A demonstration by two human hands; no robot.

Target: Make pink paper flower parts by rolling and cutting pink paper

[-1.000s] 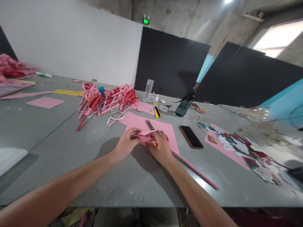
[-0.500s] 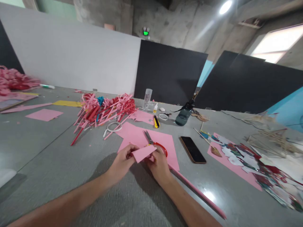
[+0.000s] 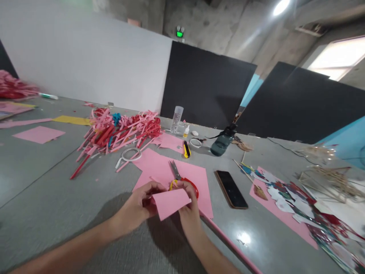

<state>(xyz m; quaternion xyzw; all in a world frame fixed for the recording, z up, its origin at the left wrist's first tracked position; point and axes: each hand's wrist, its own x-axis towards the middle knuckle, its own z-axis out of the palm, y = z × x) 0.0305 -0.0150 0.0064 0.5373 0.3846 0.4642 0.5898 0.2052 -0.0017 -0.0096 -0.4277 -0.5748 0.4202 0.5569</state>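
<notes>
A small folded or curved piece of pink paper (image 3: 170, 203) is held between both hands above the table's near part. My left hand (image 3: 142, 202) pinches its left edge, the fingertips partly behind the paper. My right hand (image 3: 188, 201) grips the right edge, fingers curled over it. Just beyond the hands, scissors (image 3: 176, 171) with red and yellow handles lie open on a large pink sheet (image 3: 199, 179). A long pink stick (image 3: 225, 239) runs from beside my right hand toward the near right.
A phone (image 3: 231, 189) lies to the right, near a pink sheet with colourful cut-outs (image 3: 285, 198). Farther back are a dark bottle (image 3: 221, 144), a yellow cutter (image 3: 186, 149), a glue bottle (image 3: 186, 131) and a clear cylinder (image 3: 176, 118). Pink and red strips (image 3: 119, 131) are heaped left.
Both hands have come a little nearer with the pink paper, which now shows a broader face. The view has shifted slightly, and more of the scissors' yellow handle shows.
</notes>
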